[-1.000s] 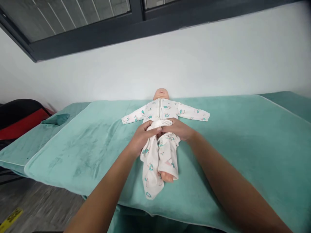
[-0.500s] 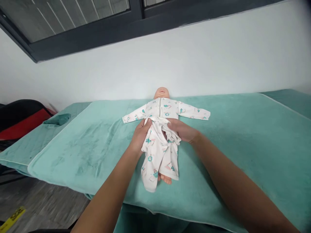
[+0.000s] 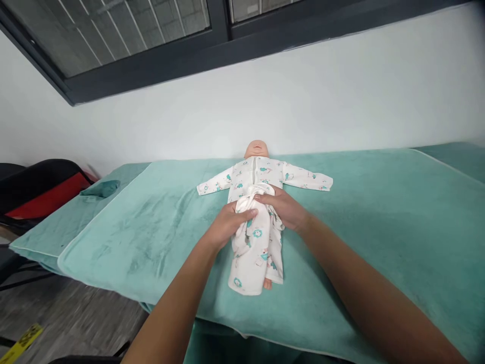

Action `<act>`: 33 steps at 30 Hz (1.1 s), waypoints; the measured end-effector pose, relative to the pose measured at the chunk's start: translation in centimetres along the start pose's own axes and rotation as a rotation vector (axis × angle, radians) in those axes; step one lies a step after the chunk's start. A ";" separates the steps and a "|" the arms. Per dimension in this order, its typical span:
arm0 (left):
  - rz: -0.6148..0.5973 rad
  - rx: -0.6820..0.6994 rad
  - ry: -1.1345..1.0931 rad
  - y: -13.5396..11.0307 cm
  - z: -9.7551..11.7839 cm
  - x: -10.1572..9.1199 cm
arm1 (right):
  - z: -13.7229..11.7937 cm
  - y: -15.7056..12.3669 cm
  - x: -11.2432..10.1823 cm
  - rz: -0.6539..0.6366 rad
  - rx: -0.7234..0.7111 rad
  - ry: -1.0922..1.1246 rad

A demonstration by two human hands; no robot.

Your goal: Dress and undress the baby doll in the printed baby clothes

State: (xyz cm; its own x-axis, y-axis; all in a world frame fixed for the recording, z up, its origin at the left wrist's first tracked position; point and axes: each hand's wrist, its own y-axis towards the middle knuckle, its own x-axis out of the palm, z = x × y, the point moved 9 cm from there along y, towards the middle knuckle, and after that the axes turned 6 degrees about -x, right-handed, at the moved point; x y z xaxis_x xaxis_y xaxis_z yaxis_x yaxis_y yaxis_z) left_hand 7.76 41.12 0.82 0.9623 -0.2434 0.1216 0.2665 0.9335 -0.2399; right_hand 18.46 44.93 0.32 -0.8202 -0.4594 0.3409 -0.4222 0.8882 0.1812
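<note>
A baby doll [image 3: 256, 148] lies on its back with its head toward the wall. It wears a white printed baby top [image 3: 242, 174], both sleeves spread sideways and a gap down the front. Over its lower body I hold white printed baby trousers [image 3: 247, 273], bunched at the upper end. My left hand [image 3: 229, 222] pinches the left side of the cloth, thumb on top. My right hand [image 3: 284, 206] grips the gathered upper right part. One trouser leg hangs flat toward me; a doll foot [image 3: 268, 284] shows beside its lower end.
A green padded cover [image 3: 371, 242] spreads under the doll, against a white wall [image 3: 303, 101]. Above is a dark window frame [image 3: 151, 63]. A black and red chair or bag [image 3: 49, 189] sits at the left, and yellow tape [image 3: 25, 344] marks the floor.
My left hand has shifted right and lower, closer to my right hand. The trousers' top is more tightly gathered, and the loose leg has swung right, covering more of the feet.
</note>
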 end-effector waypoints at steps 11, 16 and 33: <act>0.260 0.069 -0.133 -1.5 0.4 -1.4 | -0.8 -1.6 3.0 -0.438 0.059 -0.565; 0.229 0.043 0.091 -3.1 1.2 -0.4 | -1.0 -0.9 1.3 -0.205 -0.027 -0.437; 0.622 -0.126 -0.390 -14.1 -6.4 1.8 | -0.2 -2.1 5.8 -0.581 -0.028 -1.090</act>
State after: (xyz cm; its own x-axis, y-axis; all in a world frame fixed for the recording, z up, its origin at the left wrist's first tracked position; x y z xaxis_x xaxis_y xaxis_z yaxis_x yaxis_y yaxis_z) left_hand 6.03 25.82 -1.72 0.8540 0.4534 0.2550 -0.2945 0.8254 -0.4816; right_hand 14.68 40.39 2.06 -0.4122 -0.5302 -0.7409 -0.8340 0.5469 0.0726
